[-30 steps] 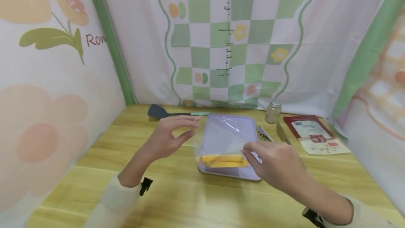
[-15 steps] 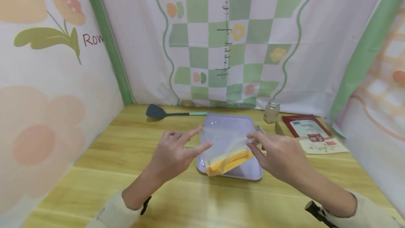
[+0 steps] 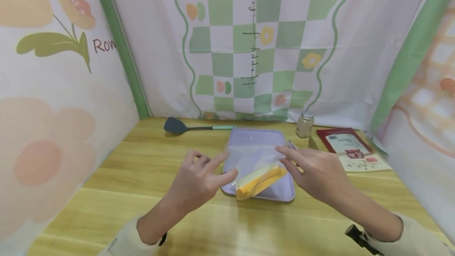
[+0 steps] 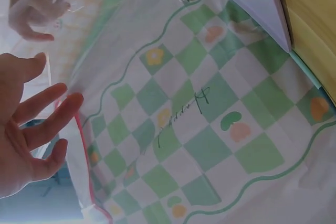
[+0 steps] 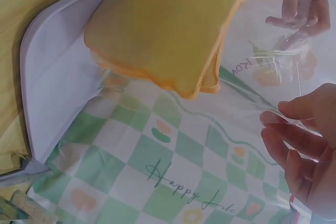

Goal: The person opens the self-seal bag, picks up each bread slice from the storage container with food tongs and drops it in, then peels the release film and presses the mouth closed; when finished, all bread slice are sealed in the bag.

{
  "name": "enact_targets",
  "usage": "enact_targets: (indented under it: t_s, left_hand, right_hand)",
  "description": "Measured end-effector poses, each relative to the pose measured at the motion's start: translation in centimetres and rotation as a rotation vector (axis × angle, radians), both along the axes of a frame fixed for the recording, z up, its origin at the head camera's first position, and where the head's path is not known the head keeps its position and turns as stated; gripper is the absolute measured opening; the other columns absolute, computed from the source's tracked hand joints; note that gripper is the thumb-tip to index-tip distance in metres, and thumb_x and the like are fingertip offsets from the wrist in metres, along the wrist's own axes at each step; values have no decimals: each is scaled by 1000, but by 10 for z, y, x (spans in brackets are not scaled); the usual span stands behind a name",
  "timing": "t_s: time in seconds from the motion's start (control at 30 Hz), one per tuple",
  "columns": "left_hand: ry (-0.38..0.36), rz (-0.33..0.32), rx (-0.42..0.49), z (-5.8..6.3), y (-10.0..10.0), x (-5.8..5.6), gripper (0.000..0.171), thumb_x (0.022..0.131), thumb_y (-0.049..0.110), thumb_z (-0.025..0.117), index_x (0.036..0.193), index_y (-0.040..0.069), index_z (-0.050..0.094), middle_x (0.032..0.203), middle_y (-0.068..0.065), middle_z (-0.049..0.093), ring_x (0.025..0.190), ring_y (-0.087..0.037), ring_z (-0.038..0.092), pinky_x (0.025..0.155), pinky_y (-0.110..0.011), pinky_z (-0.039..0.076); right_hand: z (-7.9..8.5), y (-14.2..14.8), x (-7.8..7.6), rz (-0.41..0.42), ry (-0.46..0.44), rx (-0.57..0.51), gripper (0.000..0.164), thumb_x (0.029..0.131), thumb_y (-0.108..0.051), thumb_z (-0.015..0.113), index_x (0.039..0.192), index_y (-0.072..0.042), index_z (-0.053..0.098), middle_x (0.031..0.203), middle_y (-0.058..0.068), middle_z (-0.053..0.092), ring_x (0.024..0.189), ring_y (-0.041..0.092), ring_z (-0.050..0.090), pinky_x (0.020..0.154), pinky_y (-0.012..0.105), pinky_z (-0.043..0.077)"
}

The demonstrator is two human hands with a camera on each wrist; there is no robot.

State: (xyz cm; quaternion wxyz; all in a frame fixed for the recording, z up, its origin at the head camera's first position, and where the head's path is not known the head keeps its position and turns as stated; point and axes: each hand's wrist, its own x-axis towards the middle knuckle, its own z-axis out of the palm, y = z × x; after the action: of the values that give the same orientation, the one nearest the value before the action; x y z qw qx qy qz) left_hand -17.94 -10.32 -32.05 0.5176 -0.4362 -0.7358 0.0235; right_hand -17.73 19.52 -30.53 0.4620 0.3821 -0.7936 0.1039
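Two stacked slices of bread (image 3: 261, 183) lie inside a clear plastic bag (image 5: 296, 69), slanting over the lilac tray (image 3: 256, 135). My right hand (image 3: 316, 171) pinches the bag's edge between thumb and index finger, as the right wrist view shows. My left hand (image 3: 199, 183) is on the other side of the bag, its thumb and index finger spread apart. In the left wrist view the fingers of that hand (image 4: 31, 119) are relaxed and apart. The film is so clear that I cannot tell whether they touch it.
A dark spatula (image 3: 175, 125) lies behind the tray. Right of the tray are a fork (image 5: 25, 171), partly hidden in the head view, a glass jar (image 3: 305, 125) with a metal lid, and a red and cream packet (image 3: 355, 151). Patterned cloth (image 3: 245, 50) hangs behind the table.
My left hand has moved right and down towards the bag, its fingers spreading. The bagged bread has gone from nearly level to slanted, its left end lower. My right hand still pinches the bag.
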Motion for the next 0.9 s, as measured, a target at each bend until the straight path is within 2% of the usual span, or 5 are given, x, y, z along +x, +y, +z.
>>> enact_targets:
  t_s: [0.17, 0.37, 0.47, 0.8, 0.9]
  left_hand:
    - [17, 69, -40, 3, 5, 10, 40, 94, -4, 42, 92, 28, 67, 105, 0, 72, 55, -17, 58, 61, -37, 50]
    - [-73, 92, -28, 5, 6, 8, 20, 101, 19, 51, 91, 21, 68, 88, 3, 72, 54, -19, 61, 61, -38, 51]
    - [-120, 43, 14, 4, 6, 4, 15, 97, 29, 60, 92, 20, 70, 85, 4, 73, 55, -17, 63, 60, -36, 51]
    - [-370, -181, 227, 11, -12, -13, 10, 96, 17, 64, 93, 12, 73, 92, 1, 75, 72, -12, 70, 55, -31, 50]
    - [-487, -290, 329, 15, -17, -17, 7, 91, 9, 68, 95, 9, 74, 94, -1, 74, 75, -12, 70, 59, -28, 53]
  right_hand:
    - [1, 2, -2, -20, 14, -17, 47, 105, -44, 41, 93, -11, 72, 66, -1, 69, 42, 7, 51, 35, 17, 29]
    - [2, 6, -5, -26, 13, -21, 49, 105, -46, 41, 86, -11, 69, 68, -3, 70, 48, 7, 57, 38, 19, 37]
    - [2, 8, -7, -7, 6, -23, 49, 105, -47, 42, 84, -12, 69, 68, -4, 69, 51, 8, 59, 39, 20, 39]
    - [9, 25, -12, 31, -107, -57, 50, 103, -51, 43, 84, -13, 70, 73, -5, 70, 53, 5, 57, 42, 14, 35]
    - [12, 30, -14, 61, -164, -116, 49, 100, -53, 46, 85, -13, 70, 73, -5, 70, 53, 3, 55, 43, 11, 36]
